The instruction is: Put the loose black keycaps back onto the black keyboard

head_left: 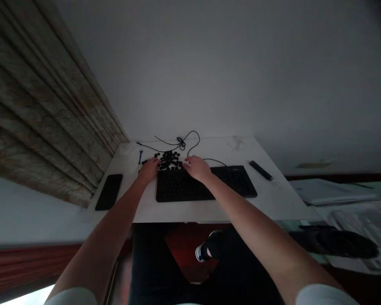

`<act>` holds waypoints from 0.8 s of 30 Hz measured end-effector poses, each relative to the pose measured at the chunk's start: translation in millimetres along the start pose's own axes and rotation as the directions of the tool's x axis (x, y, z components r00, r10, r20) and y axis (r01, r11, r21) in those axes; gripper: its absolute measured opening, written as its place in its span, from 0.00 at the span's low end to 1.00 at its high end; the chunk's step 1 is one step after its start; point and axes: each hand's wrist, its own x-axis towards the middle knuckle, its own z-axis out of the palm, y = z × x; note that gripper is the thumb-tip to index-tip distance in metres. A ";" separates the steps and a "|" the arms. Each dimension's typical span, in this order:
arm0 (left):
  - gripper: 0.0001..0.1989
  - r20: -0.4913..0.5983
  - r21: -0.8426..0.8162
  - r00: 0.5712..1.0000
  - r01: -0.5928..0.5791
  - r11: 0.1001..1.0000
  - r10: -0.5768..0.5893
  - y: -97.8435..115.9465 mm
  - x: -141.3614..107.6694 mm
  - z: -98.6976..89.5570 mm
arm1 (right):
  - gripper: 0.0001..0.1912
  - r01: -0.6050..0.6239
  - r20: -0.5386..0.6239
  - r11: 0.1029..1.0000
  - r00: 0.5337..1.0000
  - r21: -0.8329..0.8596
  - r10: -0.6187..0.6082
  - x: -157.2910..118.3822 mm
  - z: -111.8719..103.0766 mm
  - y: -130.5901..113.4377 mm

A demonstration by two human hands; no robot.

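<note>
A black keyboard (187, 186) lies on the white table, its left part showing a rougher surface than the right. Behind it is a loose pile of small black keycaps (169, 159). My left hand (150, 168) rests at the left side of the pile, fingers over some keycaps; whether it grips one is hidden. My right hand (197, 167) is at the pile's right side, above the keyboard's back edge, with thumb and fingertips close together; anything between them is too small to make out.
A black phone-like slab (109, 192) lies left on the table (273, 199). A small blue tool (140, 156) is behind the left hand. A coiled black cable (180, 143) runs along the back. At the right lies a dark narrow object (260, 170) with metal prongs.
</note>
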 end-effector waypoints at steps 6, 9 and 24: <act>0.18 0.067 0.040 0.998 0.017 0.999 -0.019 2.8 2.1 1.7 | 0.15 -0.245 0.265 0.965 0.928 -0.093 0.261 34.1 35.0 30.2; 0.17 0.051 0.037 0.999 0.008 0.999 -0.010 2.1 5.3 2.8 | 0.16 -0.262 0.323 0.961 0.905 -0.089 0.276 42.5 35.9 28.3; 0.09 0.242 -0.267 0.954 -0.110 0.957 0.177 48.2 46.7 4.9 | 0.09 -0.271 0.495 0.942 0.857 0.200 0.141 70.2 43.5 22.9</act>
